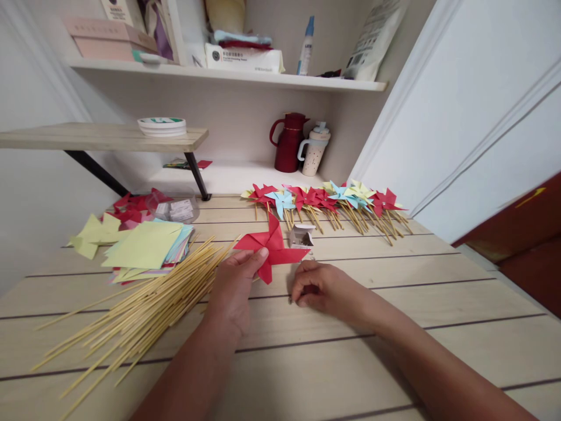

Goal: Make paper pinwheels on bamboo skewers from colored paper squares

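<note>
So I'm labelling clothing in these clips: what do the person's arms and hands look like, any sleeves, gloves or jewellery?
Both arms are bare as far as the picture shows: no sleeve reaches the forearms or wrists. The left hand and the right hand wear no gloves, and no ring, bracelet or watch is visible on either. The fingernails look short and unpainted. Nothing is marked or taped on the hands or forearms.

Both hands [236, 286] [318, 289] low, fingers curled
</note>
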`<control>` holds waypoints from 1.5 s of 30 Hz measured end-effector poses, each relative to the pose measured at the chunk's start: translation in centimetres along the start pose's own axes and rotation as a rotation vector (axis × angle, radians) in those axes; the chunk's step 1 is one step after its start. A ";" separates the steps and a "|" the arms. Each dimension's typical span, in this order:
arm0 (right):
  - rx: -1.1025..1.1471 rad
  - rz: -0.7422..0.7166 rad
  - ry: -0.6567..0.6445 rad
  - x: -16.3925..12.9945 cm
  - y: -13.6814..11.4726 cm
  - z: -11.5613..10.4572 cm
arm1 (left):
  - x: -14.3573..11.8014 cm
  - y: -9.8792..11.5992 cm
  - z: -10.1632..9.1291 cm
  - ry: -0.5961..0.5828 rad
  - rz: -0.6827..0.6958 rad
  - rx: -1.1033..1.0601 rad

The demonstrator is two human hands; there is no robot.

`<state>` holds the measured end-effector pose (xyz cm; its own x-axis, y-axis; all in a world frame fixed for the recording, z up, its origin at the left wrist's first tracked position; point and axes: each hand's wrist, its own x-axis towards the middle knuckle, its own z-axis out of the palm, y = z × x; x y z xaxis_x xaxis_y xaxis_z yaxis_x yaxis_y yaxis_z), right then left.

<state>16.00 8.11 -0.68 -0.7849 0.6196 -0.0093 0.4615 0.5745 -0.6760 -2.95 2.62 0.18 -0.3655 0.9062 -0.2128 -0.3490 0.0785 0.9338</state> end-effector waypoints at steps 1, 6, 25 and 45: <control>0.011 -0.007 0.000 0.0 -0.1 0.0 | 0.0 0.0 0.0 -0.005 0.004 0.001; 0.051 -0.003 0.009 0.1 -0.6 0.3 | 0.0 0.0 -0.1 0.003 0.006 -0.009; 0.045 0.024 0.135 0.7 -0.6 2.1 | -0.2 0.1 -0.1 -0.021 0.018 -0.017; 0.114 0.009 0.150 0.9 -0.8 2.0 | 0.1 0.0 -0.4 -0.012 0.020 0.002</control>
<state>14.13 7.12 -1.57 -0.7066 0.7021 0.0882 0.4121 0.5096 -0.7553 -3.28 2.52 0.03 -0.3621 0.9125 -0.1906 -0.3397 0.0612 0.9385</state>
